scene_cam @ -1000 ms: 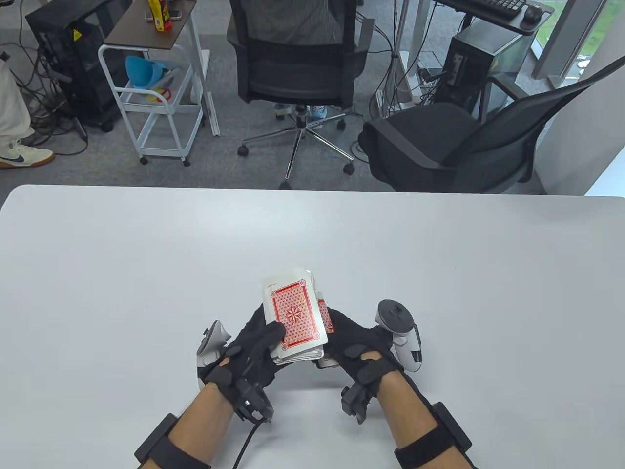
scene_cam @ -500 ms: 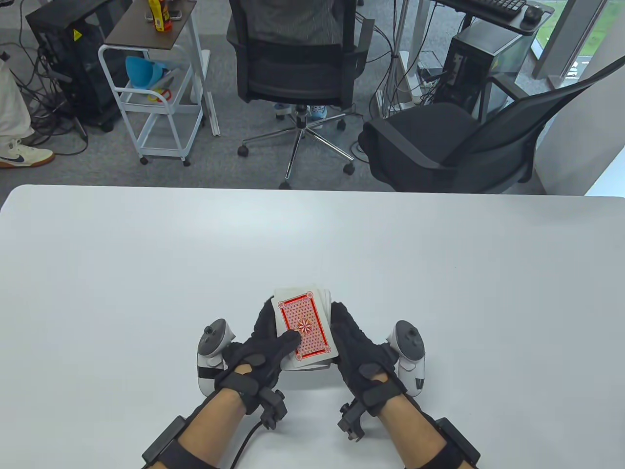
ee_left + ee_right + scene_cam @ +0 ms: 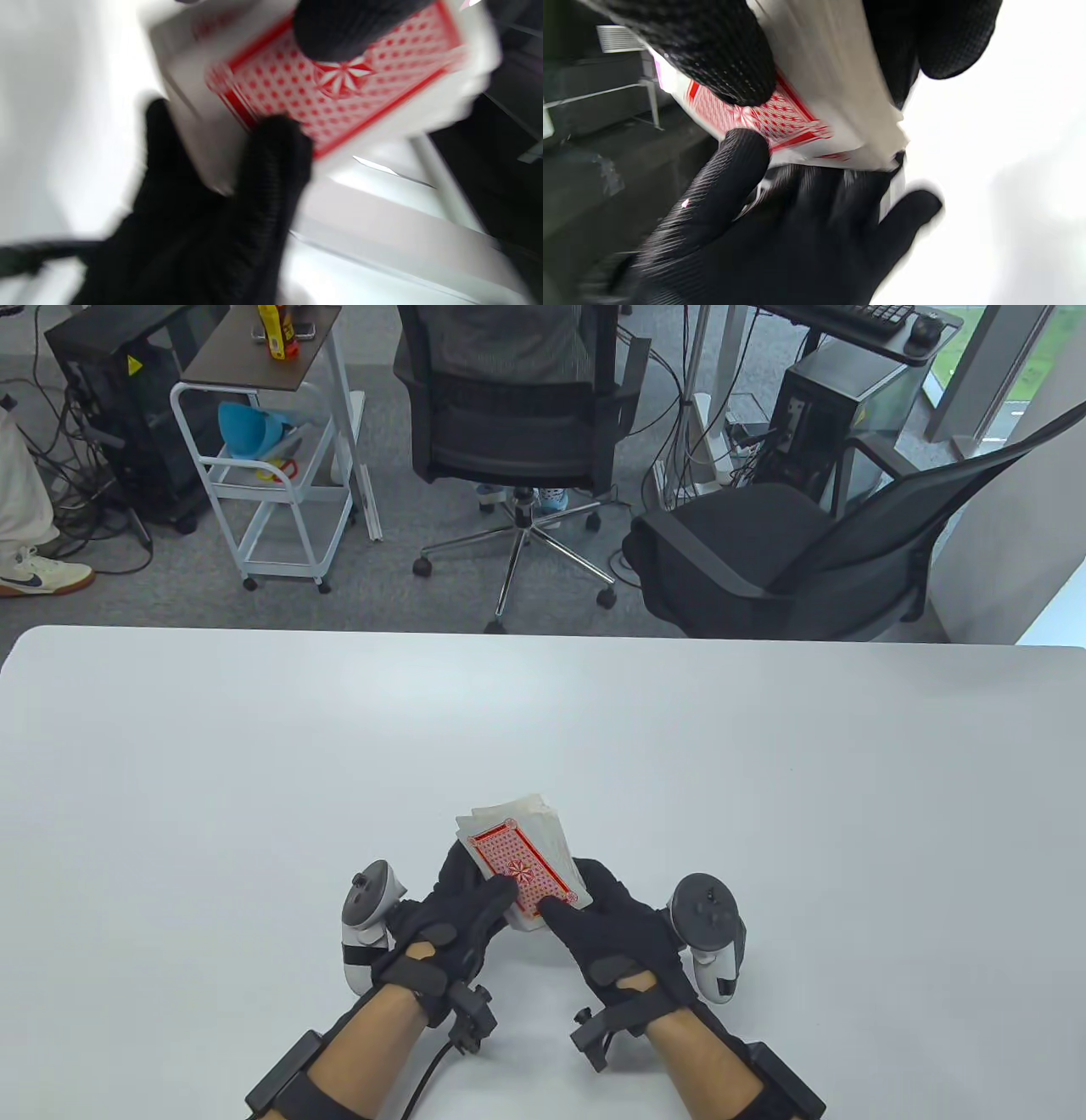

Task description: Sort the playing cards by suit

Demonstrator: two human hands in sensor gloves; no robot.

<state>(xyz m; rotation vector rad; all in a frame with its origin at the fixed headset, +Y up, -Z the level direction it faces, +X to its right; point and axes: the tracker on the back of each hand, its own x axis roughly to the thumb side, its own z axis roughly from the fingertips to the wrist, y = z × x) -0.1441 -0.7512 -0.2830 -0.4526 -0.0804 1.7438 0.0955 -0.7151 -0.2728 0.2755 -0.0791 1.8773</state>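
Red-backed deck of playing cards (image 3: pixel 519 864), face down and tilted, held above near edge of white tabletop (image 3: pixel 764 780). Left grip (image 3: pixel 454 920) curled round deck from left, thumb on top card. Right grip (image 3: pixel 615 929) clasping deck's right side, thumb on near corner. Wrist views blurred.

A plain white counter (image 3: pixel 254 780) with rounded far corners spans the view. Whether the two gloved hands near the middle of its near edge touch it cannot be told.
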